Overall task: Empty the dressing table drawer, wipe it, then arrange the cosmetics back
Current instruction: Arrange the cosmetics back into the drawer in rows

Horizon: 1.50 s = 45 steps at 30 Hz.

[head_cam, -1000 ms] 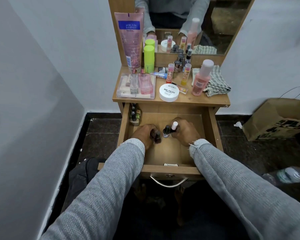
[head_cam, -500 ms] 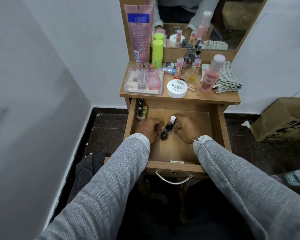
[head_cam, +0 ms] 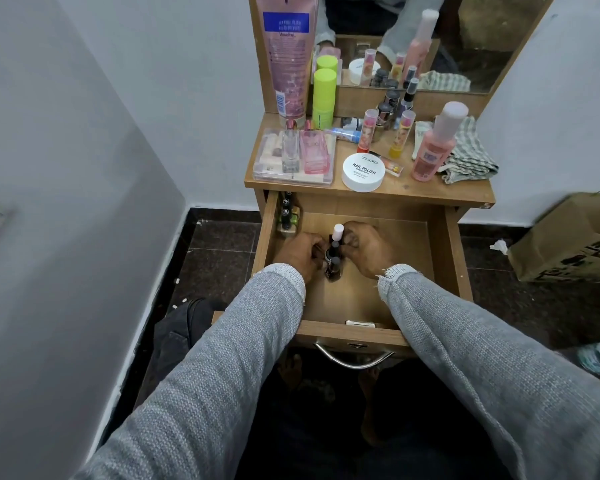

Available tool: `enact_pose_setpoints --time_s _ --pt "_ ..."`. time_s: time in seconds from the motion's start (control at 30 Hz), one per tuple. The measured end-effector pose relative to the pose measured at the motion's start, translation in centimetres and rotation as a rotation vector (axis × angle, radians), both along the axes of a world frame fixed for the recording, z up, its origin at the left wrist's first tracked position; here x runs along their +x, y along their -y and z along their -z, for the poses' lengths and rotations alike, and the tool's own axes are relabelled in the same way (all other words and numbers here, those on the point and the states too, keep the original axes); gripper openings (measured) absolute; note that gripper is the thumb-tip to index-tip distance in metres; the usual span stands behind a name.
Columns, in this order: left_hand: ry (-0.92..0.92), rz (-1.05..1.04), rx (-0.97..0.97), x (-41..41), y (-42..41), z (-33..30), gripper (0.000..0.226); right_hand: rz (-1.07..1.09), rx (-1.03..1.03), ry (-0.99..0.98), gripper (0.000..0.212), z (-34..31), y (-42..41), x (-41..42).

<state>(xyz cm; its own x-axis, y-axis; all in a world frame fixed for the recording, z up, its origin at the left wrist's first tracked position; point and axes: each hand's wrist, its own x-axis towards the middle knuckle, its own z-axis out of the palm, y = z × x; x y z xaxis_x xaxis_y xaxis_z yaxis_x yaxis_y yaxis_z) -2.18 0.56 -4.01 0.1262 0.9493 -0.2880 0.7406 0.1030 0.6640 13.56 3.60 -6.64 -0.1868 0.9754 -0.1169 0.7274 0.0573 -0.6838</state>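
Since the earlier frame our hands have drawn closer together in the open drawer (head_cam: 444,258) at the centre of the frame; our left hand (head_cam: 300,252) and right hand (head_cam: 366,247) both pinch the small bottles (head_cam: 334,252) clustered upright between them; more bottles (head_cam: 286,216) stand in the drawer's upper-left corner.

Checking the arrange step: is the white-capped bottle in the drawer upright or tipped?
Upright. The white-capped bottle stands cap-up on the drawer floor, between the left hand and right hand, beside two dark-capped bottles.
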Motion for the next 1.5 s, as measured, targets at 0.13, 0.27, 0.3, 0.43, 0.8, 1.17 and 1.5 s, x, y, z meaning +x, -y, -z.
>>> enact_pose_setpoints --time_s 0.13,0.27,0.3,0.43,0.8,1.17,1.5 --pt "0.011 -0.011 0.004 0.1 -0.3 -0.3 0.024 0.007 -0.010 0.009 0.007 0.1 -0.6 -0.5" --pt "-0.040 -0.021 -0.010 0.2 -0.4 -0.2 0.021 0.009 -0.056 -0.055 0.025 -0.1 -1.2 -1.3" --pt "-0.055 -0.037 -0.007 0.1 -0.4 -0.2 0.020 0.012 -0.066 -0.078 0.026 -0.2 -1.4 -1.5" --pt "-0.112 -0.125 0.018 -0.1 -0.6 -0.5 0.023 0.017 -0.067 -0.132 0.021 -0.5 -2.0 -2.2" --pt "-0.147 -0.106 -0.010 0.3 -0.1 -1.2 0.040 0.042 -0.089 -0.190 0.022 0.2 -3.3 -3.3" --pt "-0.272 -0.151 -0.091 0.6 0.8 -1.7 0.038 -0.127 -0.318 -0.011 0.036 -1.9 -0.3 2.8" --pt "-0.286 -0.153 -0.178 0.7 1.0 -2.1 0.039 -0.346 -0.062 0.162 0.035 -1.4 3.2 0.7"
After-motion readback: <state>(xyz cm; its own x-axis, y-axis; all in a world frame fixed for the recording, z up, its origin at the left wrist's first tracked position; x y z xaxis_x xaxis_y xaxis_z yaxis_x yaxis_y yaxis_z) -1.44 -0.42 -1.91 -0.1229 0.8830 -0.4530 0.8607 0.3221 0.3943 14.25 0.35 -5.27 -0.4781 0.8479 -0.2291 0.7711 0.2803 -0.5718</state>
